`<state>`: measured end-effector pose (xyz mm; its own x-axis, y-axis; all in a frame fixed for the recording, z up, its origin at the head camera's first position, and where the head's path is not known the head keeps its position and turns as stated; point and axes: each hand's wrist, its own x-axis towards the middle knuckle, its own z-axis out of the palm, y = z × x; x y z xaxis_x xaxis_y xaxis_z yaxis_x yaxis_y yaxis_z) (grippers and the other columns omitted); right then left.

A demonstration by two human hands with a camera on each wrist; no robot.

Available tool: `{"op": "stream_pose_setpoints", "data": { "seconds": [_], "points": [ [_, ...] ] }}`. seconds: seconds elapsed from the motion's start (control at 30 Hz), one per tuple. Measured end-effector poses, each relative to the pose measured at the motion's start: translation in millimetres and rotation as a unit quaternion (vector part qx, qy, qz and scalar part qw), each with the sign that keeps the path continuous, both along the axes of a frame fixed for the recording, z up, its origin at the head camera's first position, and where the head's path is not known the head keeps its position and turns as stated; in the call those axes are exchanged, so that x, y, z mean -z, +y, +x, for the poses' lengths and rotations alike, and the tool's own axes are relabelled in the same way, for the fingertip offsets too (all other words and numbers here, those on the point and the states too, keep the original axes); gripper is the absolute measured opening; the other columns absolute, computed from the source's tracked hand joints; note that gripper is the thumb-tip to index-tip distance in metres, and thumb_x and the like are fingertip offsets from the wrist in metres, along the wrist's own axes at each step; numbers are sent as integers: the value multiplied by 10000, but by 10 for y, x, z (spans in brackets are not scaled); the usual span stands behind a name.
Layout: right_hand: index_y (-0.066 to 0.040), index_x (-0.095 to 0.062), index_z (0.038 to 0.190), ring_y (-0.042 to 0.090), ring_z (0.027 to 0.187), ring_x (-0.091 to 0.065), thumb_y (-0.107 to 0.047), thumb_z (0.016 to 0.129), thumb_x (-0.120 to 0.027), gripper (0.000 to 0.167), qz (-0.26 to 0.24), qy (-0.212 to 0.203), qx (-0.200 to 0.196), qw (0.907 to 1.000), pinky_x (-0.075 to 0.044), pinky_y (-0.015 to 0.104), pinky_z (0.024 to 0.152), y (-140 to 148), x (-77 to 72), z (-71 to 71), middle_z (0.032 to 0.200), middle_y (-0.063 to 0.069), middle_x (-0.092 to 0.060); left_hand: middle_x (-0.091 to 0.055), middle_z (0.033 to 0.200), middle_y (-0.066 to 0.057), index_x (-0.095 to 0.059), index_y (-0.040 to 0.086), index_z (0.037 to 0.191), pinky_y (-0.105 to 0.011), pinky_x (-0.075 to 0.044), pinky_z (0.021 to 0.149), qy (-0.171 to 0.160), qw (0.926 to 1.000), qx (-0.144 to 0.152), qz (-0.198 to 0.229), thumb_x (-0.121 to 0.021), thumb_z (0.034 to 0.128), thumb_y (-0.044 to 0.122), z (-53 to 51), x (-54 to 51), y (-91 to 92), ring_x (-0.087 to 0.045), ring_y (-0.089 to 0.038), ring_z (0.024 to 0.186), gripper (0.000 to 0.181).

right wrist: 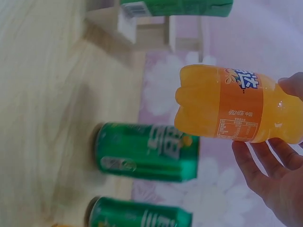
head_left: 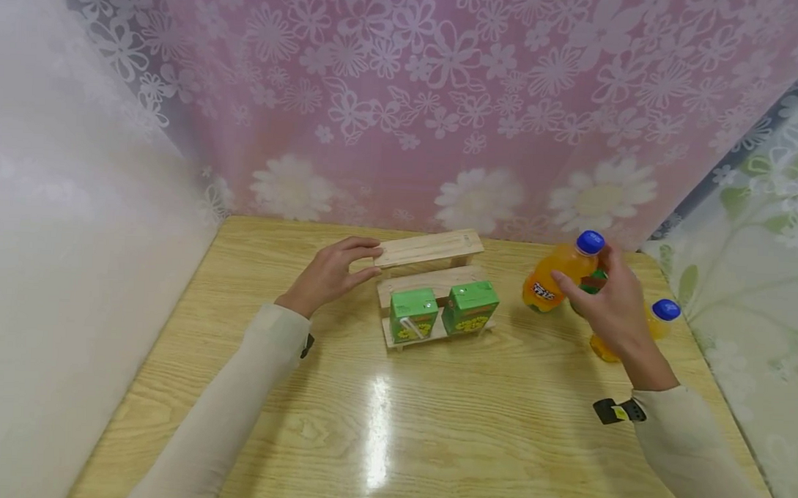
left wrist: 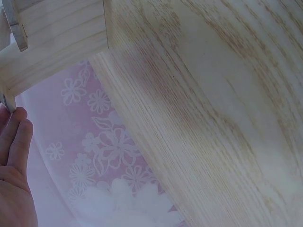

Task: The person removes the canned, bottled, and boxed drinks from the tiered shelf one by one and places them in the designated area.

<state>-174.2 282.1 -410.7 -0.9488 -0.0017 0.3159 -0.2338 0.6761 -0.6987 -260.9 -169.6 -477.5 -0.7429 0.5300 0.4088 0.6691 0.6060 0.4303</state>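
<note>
To the right of the rack (head_left: 432, 249), the bottle (head_left: 560, 263) was held by the right hand (head_left: 611, 304); its upper part was clamped between thumb and fingers, and its base appeared to be lifted from the table (head_left: 339, 437). At the rack's left end, the top board was touched by the fingertips of the left hand (head_left: 335, 272), whose thumb stood apart from the fingers. Two cartons (head_left: 471, 308) were placed on the rack's lowest step, with a gap between them. Right of the rack, two cans (right wrist: 147, 151) stood, and also a second bottle (head_left: 663, 317). The step in hand was judged to be the carrying of the bottle; its direction could not be told. If the rack was meant, a firm grip, a path clear of the cartons and a steadied rack were called for.
</note>
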Motion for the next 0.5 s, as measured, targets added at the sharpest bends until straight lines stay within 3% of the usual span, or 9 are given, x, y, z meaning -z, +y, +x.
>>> {"op": "stream_pose_setpoints", "data": {
  "seconds": [0.13, 0.3, 0.4, 0.5],
  "points": [
    [6, -389, 1588, -154, 1149, -486, -231, 1034, -780, 718, 71, -108, 55, 9999, -430, -46, 872, 138, 76, 71, 1472, 275, -603, -673, 1505, -132, -741, 74, 1407, -469, -629, 1055, -8, 10000, 7, 6, -792, 1027, 245, 1, -4, 3, -696, -316, 1334, 420],
    [20, -378, 1576, 37, 1191, -562, -260, 1035, -780, 730, 252, -236, 198, 9992, -411, -53, 865, 261, 166, 133, 1458, 296, -603, -673, 1504, -139, -740, 74, 1408, -466, -627, 1058, -11, 10000, 9, -7, -791, 1027, 241, 3, -5, 1, -694, -314, 1336, 419],
    [33, -375, 1569, 47, 1178, -559, -245, 1032, -782, 729, 268, -266, 211, 9991, -409, -53, 853, 310, 231, 159, 1437, 311, -597, -673, 1501, -152, -741, 68, 1405, -473, -627, 1057, -2, 10000, 16, 23, -797, 1023, 230, 9, -11, 0, -695, -320, 1334, 419],
    [26, -371, 1576, -38, 1121, -518, -219, 1027, -786, 731, 262, -283, 198, 9991, -412, -55, 844, 343, 298, 189, 1392, 299, -603, -674, 1500, -150, -743, 68, 1402, -473, -630, 1050, -10, 10000, 0, 25, -801, 1019, 231, 13, -17, -2, -695, -320, 1334, 420]
  ]
}}
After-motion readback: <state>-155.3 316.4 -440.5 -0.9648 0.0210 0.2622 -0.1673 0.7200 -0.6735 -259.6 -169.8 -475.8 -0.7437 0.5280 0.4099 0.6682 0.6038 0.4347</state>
